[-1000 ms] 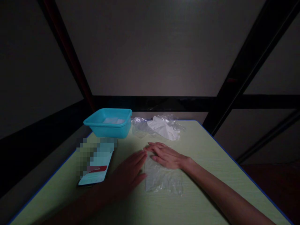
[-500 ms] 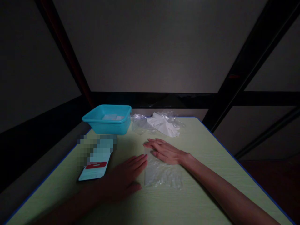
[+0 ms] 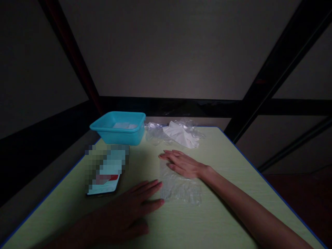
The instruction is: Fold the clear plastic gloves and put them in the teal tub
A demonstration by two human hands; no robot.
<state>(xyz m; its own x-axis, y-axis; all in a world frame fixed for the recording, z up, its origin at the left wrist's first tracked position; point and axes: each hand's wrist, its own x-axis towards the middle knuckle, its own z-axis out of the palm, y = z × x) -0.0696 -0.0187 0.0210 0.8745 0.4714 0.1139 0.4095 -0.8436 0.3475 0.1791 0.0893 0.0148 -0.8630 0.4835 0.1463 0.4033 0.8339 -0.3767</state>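
Observation:
A clear plastic bag point(image 3: 181, 191) lies flat on the pale green table point(image 3: 220, 221). My right hand point(image 3: 183, 165) rests palm down over the bag's far part, fingers stretched out and pointing left, with nothing gripped. At the bag's left edge is my left hand point(image 3: 137, 204), its fingers spread and its fingertips by the near left side of the plastic. It holds nothing. Whether those fingertips press on the bag or only hover beside it is hard to tell.
At the back left stands a blue basin point(image 3: 120, 136) with white items point(image 3: 124, 125) inside. A lit phone point(image 3: 105, 186) lies left of my left hand, partly pixelated. Crumpled clear plastic point(image 3: 155, 133) and a white crumpled sheet point(image 3: 180, 135) lie at the back edge.
My left hand has moved nearer along the bag's left edge, and its fingers have spread. My right hand has stayed on the bag. The bag looks flatter at its near part.

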